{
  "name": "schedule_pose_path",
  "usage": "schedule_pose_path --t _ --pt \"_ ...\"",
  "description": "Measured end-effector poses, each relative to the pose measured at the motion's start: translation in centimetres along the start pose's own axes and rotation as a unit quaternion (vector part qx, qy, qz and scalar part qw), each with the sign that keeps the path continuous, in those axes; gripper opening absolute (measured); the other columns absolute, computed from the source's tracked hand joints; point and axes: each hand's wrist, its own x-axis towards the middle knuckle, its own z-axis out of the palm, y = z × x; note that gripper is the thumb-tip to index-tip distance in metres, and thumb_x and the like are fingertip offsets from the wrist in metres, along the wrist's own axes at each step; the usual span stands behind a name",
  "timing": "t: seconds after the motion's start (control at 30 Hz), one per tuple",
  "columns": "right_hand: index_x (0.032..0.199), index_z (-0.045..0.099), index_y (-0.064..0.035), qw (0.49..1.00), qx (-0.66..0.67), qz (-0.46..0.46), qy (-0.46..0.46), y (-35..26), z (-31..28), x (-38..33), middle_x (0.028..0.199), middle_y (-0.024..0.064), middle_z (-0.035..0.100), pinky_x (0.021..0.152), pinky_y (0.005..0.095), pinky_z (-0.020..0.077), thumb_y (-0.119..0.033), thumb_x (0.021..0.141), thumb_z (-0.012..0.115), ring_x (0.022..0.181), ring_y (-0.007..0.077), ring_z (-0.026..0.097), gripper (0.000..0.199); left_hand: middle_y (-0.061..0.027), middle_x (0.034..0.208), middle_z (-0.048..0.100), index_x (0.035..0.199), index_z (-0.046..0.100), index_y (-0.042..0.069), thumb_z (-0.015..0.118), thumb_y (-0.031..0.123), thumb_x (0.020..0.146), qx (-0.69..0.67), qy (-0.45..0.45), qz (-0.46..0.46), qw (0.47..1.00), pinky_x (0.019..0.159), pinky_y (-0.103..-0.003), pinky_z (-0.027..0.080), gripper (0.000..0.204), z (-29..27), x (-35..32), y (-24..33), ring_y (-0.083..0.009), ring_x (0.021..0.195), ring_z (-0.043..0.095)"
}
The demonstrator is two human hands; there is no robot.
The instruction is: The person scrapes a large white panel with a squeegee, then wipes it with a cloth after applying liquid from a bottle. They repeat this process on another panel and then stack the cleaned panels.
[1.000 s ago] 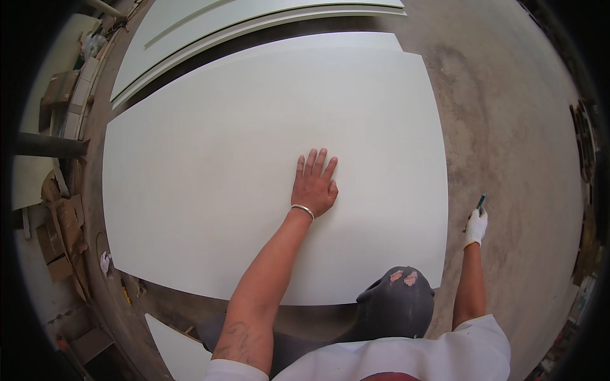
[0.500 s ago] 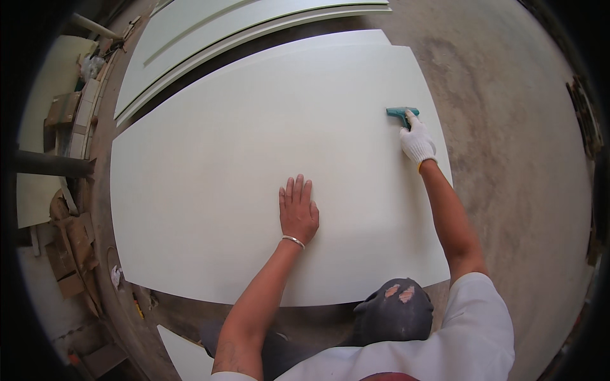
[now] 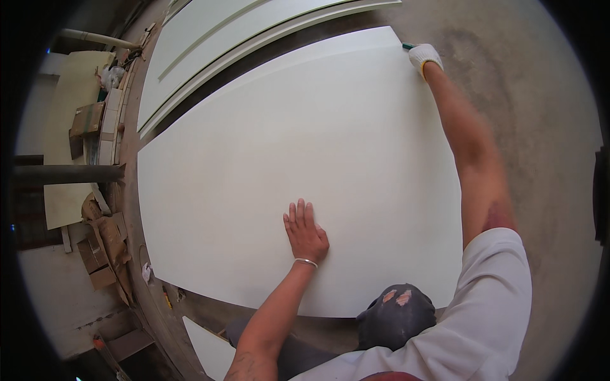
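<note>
Nearest the person, a dark cloth-covered knee [image 3: 395, 314] juts over the near edge of the big white board [image 3: 267, 159] that lies flat on the concrete floor [image 3: 527, 114]. Just beyond that edge, the bare left hand [image 3: 305, 232] rests palm down on the board, fingers straight and close together, a thin bracelet [image 3: 306, 261] round the wrist. A smaller white offcut [image 3: 210, 349] lies below the board's near left corner. Left of the board, scraps of cardboard [image 3: 101, 244] and a dark pipe [image 3: 67, 173] crowd the wall. At the board's far right corner, the right hand [image 3: 424, 56], in a white glove, is closed around a small green tool [image 3: 407, 46], of which only the tip shows, touching the corner. Beyond the board's far edge lie more long white panels [image 3: 210, 32].
</note>
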Motion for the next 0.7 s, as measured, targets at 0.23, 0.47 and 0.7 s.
schedule_pose_path --t 0.23,0.47,0.7 --pt "0.142 0.059 -0.0028 0.892 0.409 0.095 0.167 8.9 -3.8 2.4 0.098 0.0123 0.07 0.075 0.0379 0.0539 -0.026 0.096 0.061 0.084 0.0275 0.067 0.051 -0.0171 0.168 0.028 0.156 0.036 0.0 0.046 0.016 0.091 -0.007 0.007 0.009 1.0 0.13 -0.057 0.009 0.067 0.0 -0.3 -0.2 -0.0385 0.159 0.016" --pt "0.151 0.048 -0.001 0.859 0.491 0.088 0.111 13.0 -3.5 -10.6 0.098 0.0086 0.069 0.053 0.0344 0.0532 -0.017 0.091 0.066 0.071 0.0167 0.066 0.065 -0.0178 0.168 0.028 0.155 0.037 0.0 0.046 0.015 0.09 -0.015 0.025 0.023 0.999 0.129 -0.058 0.01 0.067 0.2 -0.3 -0.4 -0.0392 0.159 0.017" --pt "0.157 0.04 -0.0002 0.922 0.218 -0.079 0.309 22.7 -2.7 -26.3 0.145 0.018 0.057 0.059 0.0264 0.0544 -0.009 0.094 0.063 0.084 0.0138 0.066 0.068 -0.0189 0.166 0.031 0.155 0.038 -0.001 0.046 0.012 0.09 -0.019 0.031 0.025 0.999 0.129 -0.058 0.011 0.066 0.2 1.9 1.2 -0.0383 0.158 0.02"
